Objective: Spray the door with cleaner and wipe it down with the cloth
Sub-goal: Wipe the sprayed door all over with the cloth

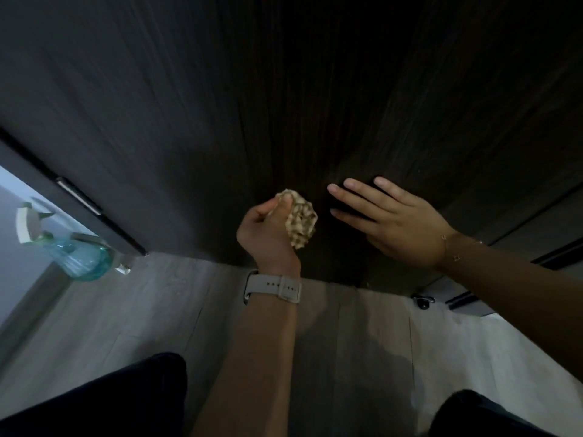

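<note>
A dark wood-grain door (284, 89) fills the upper view, seen from low down near its bottom edge. My left hand (268, 231), with a pale watch strap on the wrist, grips a crumpled beige checked cloth (301, 217) against the lower part of the door. My right hand (388, 219) is just to the right of the cloth, fingers straight and spread, lying flat on or very near the door. A clear blue-green spray bottle (75, 253) with a white trigger head stands on the floor at the left, by the door's edge.
Pale wood-look floor (142, 310) runs below the door. My dark-clad knees show at the bottom left (110, 402) and bottom right (482, 417). A small dark door stop (423, 302) sits on the floor at the right. A metal latch plate (79, 195) shows on the door's left edge.
</note>
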